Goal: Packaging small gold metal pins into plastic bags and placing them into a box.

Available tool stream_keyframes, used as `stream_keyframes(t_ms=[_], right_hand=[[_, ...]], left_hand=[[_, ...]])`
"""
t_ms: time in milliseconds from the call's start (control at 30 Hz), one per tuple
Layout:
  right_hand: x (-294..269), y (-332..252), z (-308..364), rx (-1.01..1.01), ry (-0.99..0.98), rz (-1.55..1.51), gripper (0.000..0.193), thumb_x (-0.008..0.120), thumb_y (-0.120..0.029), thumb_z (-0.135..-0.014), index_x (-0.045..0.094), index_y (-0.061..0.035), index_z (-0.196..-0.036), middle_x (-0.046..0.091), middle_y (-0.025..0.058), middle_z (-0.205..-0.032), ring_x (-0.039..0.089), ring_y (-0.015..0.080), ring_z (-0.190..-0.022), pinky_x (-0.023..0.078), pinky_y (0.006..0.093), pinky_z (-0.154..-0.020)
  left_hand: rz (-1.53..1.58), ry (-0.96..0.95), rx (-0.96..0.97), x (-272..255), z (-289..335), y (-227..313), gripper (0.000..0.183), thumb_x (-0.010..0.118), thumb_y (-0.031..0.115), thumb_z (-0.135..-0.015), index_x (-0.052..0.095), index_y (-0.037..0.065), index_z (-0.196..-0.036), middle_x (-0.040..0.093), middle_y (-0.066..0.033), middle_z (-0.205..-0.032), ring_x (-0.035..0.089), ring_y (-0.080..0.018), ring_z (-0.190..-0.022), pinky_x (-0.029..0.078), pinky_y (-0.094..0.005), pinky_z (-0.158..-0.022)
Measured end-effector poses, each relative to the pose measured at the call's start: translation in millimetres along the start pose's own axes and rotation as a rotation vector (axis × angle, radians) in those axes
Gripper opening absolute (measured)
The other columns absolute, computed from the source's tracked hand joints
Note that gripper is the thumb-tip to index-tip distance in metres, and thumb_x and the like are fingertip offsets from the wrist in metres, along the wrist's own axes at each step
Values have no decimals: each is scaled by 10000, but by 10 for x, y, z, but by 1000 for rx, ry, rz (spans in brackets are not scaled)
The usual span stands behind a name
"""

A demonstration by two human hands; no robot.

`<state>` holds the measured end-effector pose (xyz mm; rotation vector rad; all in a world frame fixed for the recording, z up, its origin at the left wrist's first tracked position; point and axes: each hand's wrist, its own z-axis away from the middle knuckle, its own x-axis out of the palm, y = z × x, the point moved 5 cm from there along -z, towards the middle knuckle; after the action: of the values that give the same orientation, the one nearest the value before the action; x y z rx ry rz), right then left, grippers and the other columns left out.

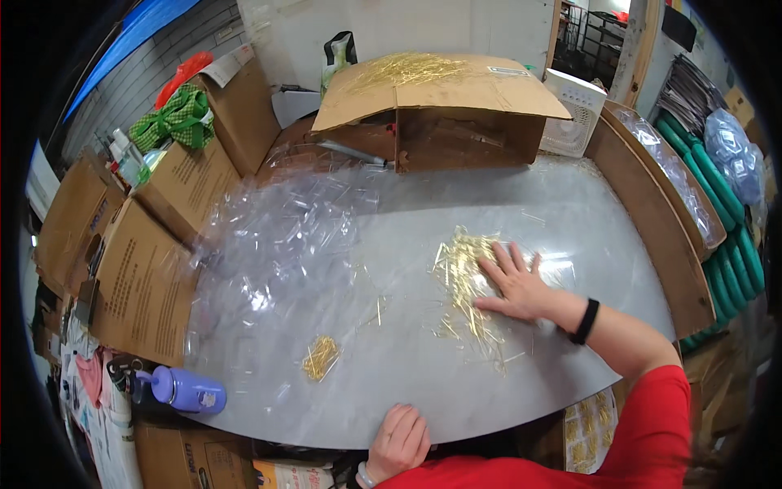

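My right hand (521, 285), with a dark band at the wrist, lies with fingers spread on the right side of a loose pile of thin gold-coloured pin-like sticks (468, 281). At the table's front edge rests my left hand (399, 440), its fingers curled in; its palm is hidden, so I cannot see whether anything is inside. A smaller gold heap (321, 359) sits left of centre, apart from both hands. A few single sticks (380, 310) lie between the two piles.
Clear plastic pieces (277, 236) cover the grey table's (423, 391) left side. An open cardboard box (468, 143) at the back carries more gold sticks on top. A white fan (572, 114) stands beside it. A purple bottle (187, 389) is at the front left; cardboard walls (652, 204) border the right.
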<state>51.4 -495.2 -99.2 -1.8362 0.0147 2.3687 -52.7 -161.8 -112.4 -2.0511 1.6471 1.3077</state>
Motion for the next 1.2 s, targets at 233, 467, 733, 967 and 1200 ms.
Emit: stream_keyframes(t_ms=[233, 467, 733, 967, 1200], right_hand=[[-121, -427, -212, -225, 110, -127, 859, 388, -707, -974, 237, -137, -1599, 136, 201, -1670, 83, 461, -1532, 122, 661, -1194], [262, -1037, 1027, -557, 21, -80, 790, 478, -609, -990, 366, -41, -1528, 254, 211, -1629, 198, 449, -1509, 195, 592, -1206], [394, -1294, 1096, -346, 272, -58, 721, 548, -552, -969, 416, -81, -1498, 332, 215, -1582, 257, 435, -1489, 204, 582, -1206], [487, -1304, 1112, -389, 325, -120, 608, 586, -436, -974, 464, -67, -1441, 379, 193, -1537, 293, 453, -1459, 247, 563, -1193], [495, -863, 1392, -36, 425, -182, 654, 602, -493, -958, 462, -90, -1454, 378, 214, -1534, 276, 463, -1464, 152, 632, -1195]], left_hand=[[60, 12, -29, -79, -65, 28, 238, 704, 20, -802, 662, -44, -1028, 627, -180, -1098, 620, -362, -1087, 525, -471, -1007], [85, 30, -16, -51, 10, -6, 218, 700, 36, -817, 656, -46, -1015, 623, -182, -1099, 610, -359, -1110, 513, -470, -1025], [89, 40, 9, -8, 48, 9, 240, 692, 44, -843, 638, -36, -1062, 613, -180, -1132, 593, -373, -1138, 492, -461, -1047], [111, 53, -2, -22, 57, -12, 243, 696, 62, -862, 632, -30, -1077, 608, -185, -1142, 586, -386, -1143, 484, -471, -1042], [100, 59, 6, -49, 96, -12, 252, 702, 55, -858, 626, -33, -1083, 602, -184, -1141, 586, -387, -1138, 478, -473, -1049]])
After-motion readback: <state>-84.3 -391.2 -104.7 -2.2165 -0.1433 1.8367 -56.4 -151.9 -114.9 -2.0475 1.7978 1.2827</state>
